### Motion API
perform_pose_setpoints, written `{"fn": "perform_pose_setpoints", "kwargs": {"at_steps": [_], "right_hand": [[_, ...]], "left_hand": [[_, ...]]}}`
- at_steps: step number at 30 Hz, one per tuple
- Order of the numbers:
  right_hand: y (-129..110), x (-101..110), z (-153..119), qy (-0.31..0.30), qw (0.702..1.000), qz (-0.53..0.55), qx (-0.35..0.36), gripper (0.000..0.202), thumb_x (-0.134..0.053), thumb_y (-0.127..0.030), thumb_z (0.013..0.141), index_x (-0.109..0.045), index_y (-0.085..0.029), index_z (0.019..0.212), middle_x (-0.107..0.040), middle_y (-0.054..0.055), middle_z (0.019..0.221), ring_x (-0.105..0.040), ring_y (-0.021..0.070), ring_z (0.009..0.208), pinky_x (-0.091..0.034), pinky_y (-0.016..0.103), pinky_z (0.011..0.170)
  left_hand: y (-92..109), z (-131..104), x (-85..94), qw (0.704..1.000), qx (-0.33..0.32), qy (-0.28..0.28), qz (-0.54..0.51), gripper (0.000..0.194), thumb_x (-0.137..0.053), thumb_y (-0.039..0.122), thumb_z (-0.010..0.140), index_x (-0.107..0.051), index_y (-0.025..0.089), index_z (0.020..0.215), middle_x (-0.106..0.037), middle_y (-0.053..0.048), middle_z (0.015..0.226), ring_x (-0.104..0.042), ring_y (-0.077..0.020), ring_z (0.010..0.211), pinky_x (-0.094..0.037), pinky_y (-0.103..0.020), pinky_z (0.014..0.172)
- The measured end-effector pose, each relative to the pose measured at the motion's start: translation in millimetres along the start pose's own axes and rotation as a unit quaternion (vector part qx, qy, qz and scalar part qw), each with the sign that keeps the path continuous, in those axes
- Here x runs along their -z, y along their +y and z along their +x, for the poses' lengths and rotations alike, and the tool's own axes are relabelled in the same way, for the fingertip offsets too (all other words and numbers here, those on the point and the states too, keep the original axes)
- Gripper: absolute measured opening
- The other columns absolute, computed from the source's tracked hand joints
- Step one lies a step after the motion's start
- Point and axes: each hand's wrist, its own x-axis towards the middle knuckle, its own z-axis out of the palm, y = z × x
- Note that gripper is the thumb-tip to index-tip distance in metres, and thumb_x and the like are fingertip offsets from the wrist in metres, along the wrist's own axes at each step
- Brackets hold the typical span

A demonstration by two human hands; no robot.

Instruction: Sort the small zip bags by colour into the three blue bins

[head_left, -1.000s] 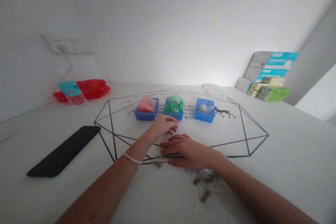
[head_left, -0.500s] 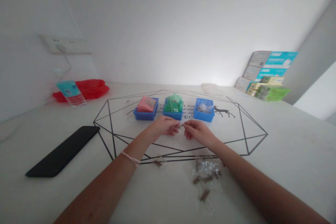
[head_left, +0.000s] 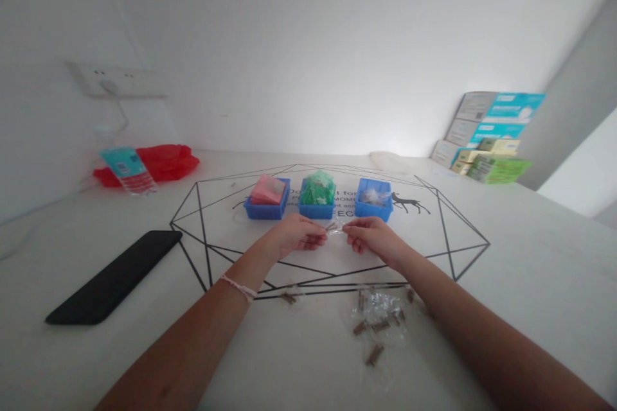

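Note:
Between my hands a small clear plastic bag (head_left: 336,227) with thin brown pieces in it is stretched out. My left hand (head_left: 303,233) pinches its left end, and my right hand (head_left: 369,232) pinches the right end. Just beyond them stand three blue bins: the left bin (head_left: 265,211) holds pink packets, the middle bin (head_left: 316,211) green bags, the right bin (head_left: 373,210) clear bags. Several clear bags with brown pieces (head_left: 380,325) lie nearer me on the right. One more such bag (head_left: 289,298) lies near my left forearm.
A black slab (head_left: 116,277) lies on the white table (head_left: 270,359) at the left. Behind it are a bottle (head_left: 128,170) with a blue label and a red plastic bag (head_left: 168,162). Stacked boxes (head_left: 496,131) stand at the back right.
My right hand has moved slightly right, away from my left hand. More of the small bag now shows between the fingers.

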Motion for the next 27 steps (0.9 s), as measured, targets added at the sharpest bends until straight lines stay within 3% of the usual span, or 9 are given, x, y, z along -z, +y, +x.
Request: {"fn": "perform_pose_setpoints", "kwargs": {"at_steps": [7, 11, 16, 20, 24, 27], "right_hand": [[-2, 0, 1, 0.018, 0.998, 0.043, -0.032, 0.007, -0.066, -0.009, 0.082, -0.069, -0.012, 0.075, -0.073, 0.007, 0.065, -0.065, 0.0110, 0.051, -0.050, 0.018, 0.047], [0, 1, 4, 0.013, 0.999, 0.044, 0.005, 0.011, -0.070, -0.020, 0.082, -0.074, -0.011, 0.076, -0.076, 0.010, 0.076, -0.069, 0.0127, 0.061, -0.055, 0.021, 0.057], [13, 7, 15, 0.012, 0.996, -0.048, 0.080, 0.010, -0.081, -0.019, 0.065, -0.077, -0.015, 0.074, -0.071, 0.002, 0.063, -0.063, 0.0113, 0.055, -0.047, 0.020, 0.049], [19, 10, 20, 0.010, 0.991, -0.087, 0.105, 0.012, -0.080, -0.021, 0.063, -0.077, -0.017, 0.073, -0.068, 0.001, 0.056, -0.058, 0.0114, 0.050, -0.045, 0.021, 0.046], [10, 16, 19, 0.048, 0.985, -0.089, 0.137, 0.017, -0.080, -0.027, 0.064, -0.078, -0.017, 0.077, -0.072, 0.003, 0.064, -0.064, 0.0144, 0.057, -0.048, 0.022, 0.048], [-2, 27, 18, 0.136, 0.973, -0.081, 0.168, 0.021, -0.077, -0.029, 0.069, -0.077, -0.015, 0.084, -0.075, 0.006, 0.073, -0.066, 0.0148, 0.058, -0.048, 0.022, 0.048]], "left_hand": [[3, -1, -2.4, 1.000, 0.004, 0.016, -0.012, 0.023, -0.088, 0.025, 0.061, -0.074, 0.010, 0.071, -0.074, -0.010, 0.073, -0.067, -0.0151, 0.066, -0.054, -0.029, 0.071], [3, -1, -3.5, 0.999, -0.027, 0.025, -0.030, 0.024, -0.088, 0.026, 0.061, -0.074, 0.010, 0.071, -0.074, -0.010, 0.072, -0.067, -0.0151, 0.067, -0.055, -0.028, 0.070], [-1, 2, -5.6, 0.992, -0.082, 0.090, 0.023, 0.018, -0.086, 0.009, 0.057, -0.073, 0.012, 0.069, -0.070, -0.003, 0.063, -0.061, -0.0112, 0.055, -0.052, -0.027, 0.062], [-2, 5, -7.9, 0.987, -0.109, 0.105, 0.056, 0.016, -0.083, 0.005, 0.058, -0.072, 0.013, 0.066, -0.069, -0.002, 0.062, -0.060, -0.0107, 0.053, -0.049, -0.026, 0.057], [1, 4, -9.1, 0.984, -0.126, 0.114, 0.047, 0.011, -0.080, 0.009, 0.064, -0.071, 0.013, 0.070, -0.068, -0.002, 0.060, -0.063, -0.0126, 0.056, -0.049, -0.025, 0.056], [2, 5, -9.1, 0.985, -0.127, 0.113, 0.039, 0.012, -0.079, 0.010, 0.064, -0.070, 0.013, 0.072, -0.068, -0.002, 0.061, -0.064, -0.0135, 0.056, -0.050, -0.025, 0.055]]}}
